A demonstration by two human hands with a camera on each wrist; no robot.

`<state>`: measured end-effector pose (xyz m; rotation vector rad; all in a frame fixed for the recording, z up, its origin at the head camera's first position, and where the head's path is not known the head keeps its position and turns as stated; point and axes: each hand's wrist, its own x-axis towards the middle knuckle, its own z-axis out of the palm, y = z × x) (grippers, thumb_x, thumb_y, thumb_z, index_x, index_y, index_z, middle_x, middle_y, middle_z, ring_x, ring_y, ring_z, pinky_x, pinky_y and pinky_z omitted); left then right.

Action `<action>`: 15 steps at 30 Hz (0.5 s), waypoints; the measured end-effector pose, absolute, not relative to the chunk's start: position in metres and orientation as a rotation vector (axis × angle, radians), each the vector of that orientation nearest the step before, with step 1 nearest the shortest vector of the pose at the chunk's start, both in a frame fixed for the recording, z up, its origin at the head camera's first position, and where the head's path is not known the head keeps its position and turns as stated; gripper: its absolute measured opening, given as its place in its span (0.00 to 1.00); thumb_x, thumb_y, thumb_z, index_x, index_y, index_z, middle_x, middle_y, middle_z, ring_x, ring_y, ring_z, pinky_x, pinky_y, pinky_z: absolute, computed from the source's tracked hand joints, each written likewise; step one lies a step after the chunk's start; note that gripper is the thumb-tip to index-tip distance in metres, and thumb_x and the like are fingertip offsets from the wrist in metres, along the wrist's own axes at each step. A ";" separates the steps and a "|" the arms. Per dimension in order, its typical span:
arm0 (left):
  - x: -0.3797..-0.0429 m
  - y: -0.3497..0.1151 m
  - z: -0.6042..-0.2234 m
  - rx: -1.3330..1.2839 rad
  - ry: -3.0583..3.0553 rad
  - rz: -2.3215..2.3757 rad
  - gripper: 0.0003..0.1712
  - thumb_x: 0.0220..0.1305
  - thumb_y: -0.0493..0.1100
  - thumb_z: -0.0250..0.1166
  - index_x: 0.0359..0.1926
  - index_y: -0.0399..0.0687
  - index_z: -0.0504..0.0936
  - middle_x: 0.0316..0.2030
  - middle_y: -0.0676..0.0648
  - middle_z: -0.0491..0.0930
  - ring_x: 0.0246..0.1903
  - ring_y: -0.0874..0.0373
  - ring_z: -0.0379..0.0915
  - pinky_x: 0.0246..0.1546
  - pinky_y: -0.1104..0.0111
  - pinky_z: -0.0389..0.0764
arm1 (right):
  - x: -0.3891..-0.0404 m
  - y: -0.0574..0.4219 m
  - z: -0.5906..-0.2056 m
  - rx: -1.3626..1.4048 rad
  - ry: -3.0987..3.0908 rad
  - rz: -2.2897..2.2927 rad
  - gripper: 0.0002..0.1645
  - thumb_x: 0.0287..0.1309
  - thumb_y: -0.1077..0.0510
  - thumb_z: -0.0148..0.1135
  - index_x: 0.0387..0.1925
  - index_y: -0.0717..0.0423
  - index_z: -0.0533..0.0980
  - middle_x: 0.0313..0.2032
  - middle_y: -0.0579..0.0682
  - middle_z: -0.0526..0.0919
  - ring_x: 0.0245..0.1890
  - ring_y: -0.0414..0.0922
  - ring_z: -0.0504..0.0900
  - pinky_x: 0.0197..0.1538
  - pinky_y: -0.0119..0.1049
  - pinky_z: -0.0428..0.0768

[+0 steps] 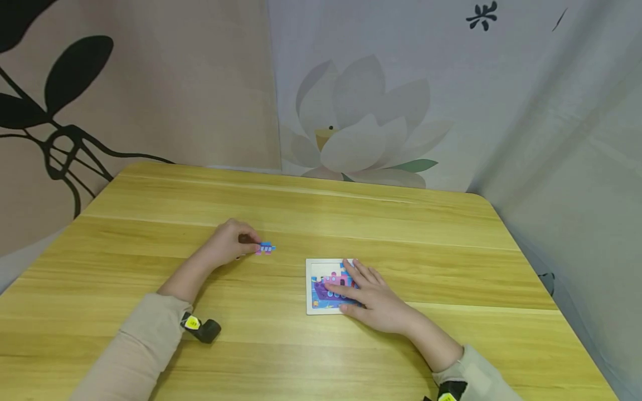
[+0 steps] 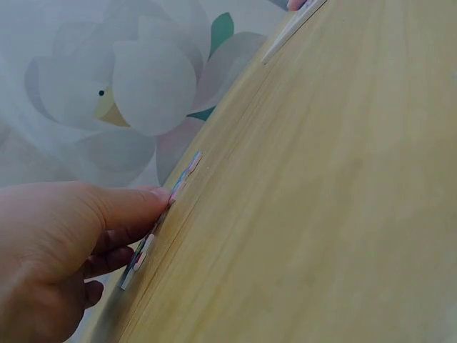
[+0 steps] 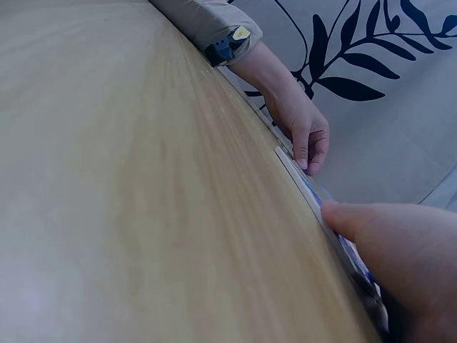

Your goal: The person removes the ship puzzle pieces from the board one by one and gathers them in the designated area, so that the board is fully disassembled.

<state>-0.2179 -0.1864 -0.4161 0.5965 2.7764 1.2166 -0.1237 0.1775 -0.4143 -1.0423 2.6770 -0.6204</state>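
Observation:
My left hand [image 1: 228,245] pinches a blue and pink jigsaw puzzle piece [image 1: 266,248] low over the table, left of the puzzle. In the left wrist view, the thumb and a finger meet at the near end of that piece [image 2: 187,174], and more puzzle pieces [image 2: 139,259] lie under the hand, partly hidden by the fingers. My right hand [image 1: 376,298] rests with spread fingers on the right side of a jigsaw puzzle in a white tray [image 1: 309,287]. The puzzle's picture shows a pink and purple ship on blue; white backing shows along its upper part.
The wooden table [image 1: 271,345] extends around both hands to its far edge. Behind it hang fabric backdrops with a printed lotus [image 1: 366,122] and dark leaves. A strapped wrist camera [image 1: 200,327] sits on the left cuff.

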 end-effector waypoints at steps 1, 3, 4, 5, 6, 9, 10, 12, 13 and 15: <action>-0.218 -0.187 -0.416 0.605 2.782 1.211 0.04 0.55 0.34 0.71 0.34 0.40 0.85 0.32 0.48 0.81 0.29 0.56 0.71 0.29 0.65 0.74 | -0.124 0.177 -0.414 -1.044 2.675 -0.622 0.28 0.69 0.39 0.47 0.69 0.32 0.63 0.74 0.54 0.39 0.72 0.55 0.33 0.67 0.59 0.34; -0.218 -0.187 -0.417 0.609 2.791 1.200 0.05 0.55 0.35 0.71 0.35 0.40 0.86 0.33 0.48 0.81 0.32 0.55 0.72 0.32 0.64 0.73 | -0.124 0.177 -0.414 -1.049 2.674 -0.629 0.28 0.69 0.40 0.47 0.69 0.32 0.63 0.74 0.54 0.39 0.72 0.55 0.33 0.67 0.59 0.34; -0.218 -0.187 -0.417 0.611 2.792 1.198 0.05 0.55 0.35 0.71 0.35 0.40 0.86 0.33 0.47 0.81 0.32 0.55 0.72 0.33 0.64 0.73 | -0.124 0.177 -0.414 -1.054 2.676 -0.635 0.28 0.69 0.40 0.47 0.68 0.32 0.64 0.74 0.54 0.39 0.72 0.55 0.33 0.67 0.59 0.35; -0.218 -0.187 -0.417 0.609 2.788 1.198 0.06 0.56 0.35 0.71 0.35 0.39 0.86 0.33 0.47 0.81 0.33 0.54 0.72 0.33 0.64 0.73 | -0.124 0.177 -0.415 -1.053 2.676 -0.642 0.28 0.69 0.40 0.47 0.68 0.31 0.64 0.74 0.54 0.40 0.72 0.55 0.34 0.67 0.59 0.35; -0.218 -0.187 -0.416 0.608 2.788 1.195 0.06 0.56 0.35 0.71 0.36 0.39 0.86 0.34 0.47 0.81 0.33 0.54 0.72 0.33 0.64 0.74 | -0.124 0.177 -0.415 -1.049 2.678 -0.649 0.28 0.69 0.39 0.47 0.68 0.31 0.64 0.74 0.53 0.40 0.72 0.55 0.34 0.67 0.59 0.35; -0.217 -0.187 -0.416 0.604 2.792 1.189 0.06 0.55 0.34 0.70 0.36 0.39 0.86 0.35 0.46 0.81 0.34 0.54 0.72 0.33 0.64 0.74 | -0.123 0.178 -0.417 -1.026 2.685 -0.671 0.27 0.68 0.38 0.48 0.67 0.28 0.64 0.74 0.52 0.40 0.73 0.54 0.34 0.68 0.58 0.35; -0.217 -0.187 -0.415 0.602 2.791 1.190 0.06 0.55 0.34 0.70 0.36 0.39 0.86 0.35 0.46 0.81 0.34 0.54 0.72 0.33 0.64 0.74 | -0.123 0.178 -0.417 -1.015 2.688 -0.678 0.27 0.68 0.37 0.48 0.67 0.28 0.64 0.74 0.51 0.40 0.73 0.53 0.34 0.68 0.57 0.35; -0.216 -0.186 -0.415 0.599 2.794 1.183 0.06 0.56 0.34 0.70 0.36 0.40 0.86 0.35 0.47 0.81 0.35 0.53 0.71 0.34 0.64 0.74 | -0.123 0.179 -0.418 -0.995 2.694 -0.690 0.27 0.67 0.36 0.48 0.67 0.27 0.65 0.74 0.50 0.41 0.73 0.51 0.35 0.68 0.56 0.36; -0.216 -0.186 -0.415 0.599 2.795 1.180 0.06 0.56 0.34 0.70 0.36 0.40 0.86 0.35 0.47 0.81 0.35 0.53 0.71 0.34 0.63 0.74 | -0.123 0.180 -0.418 -0.991 2.699 -0.695 0.27 0.67 0.36 0.48 0.66 0.27 0.65 0.74 0.49 0.41 0.73 0.51 0.35 0.68 0.56 0.37; -0.216 -0.185 -0.414 0.596 2.794 1.179 0.06 0.56 0.35 0.70 0.36 0.41 0.86 0.35 0.47 0.80 0.36 0.53 0.70 0.34 0.63 0.73 | -0.122 0.180 -0.419 -0.990 2.708 -0.704 0.28 0.66 0.35 0.48 0.66 0.27 0.66 0.74 0.49 0.42 0.73 0.51 0.36 0.68 0.56 0.38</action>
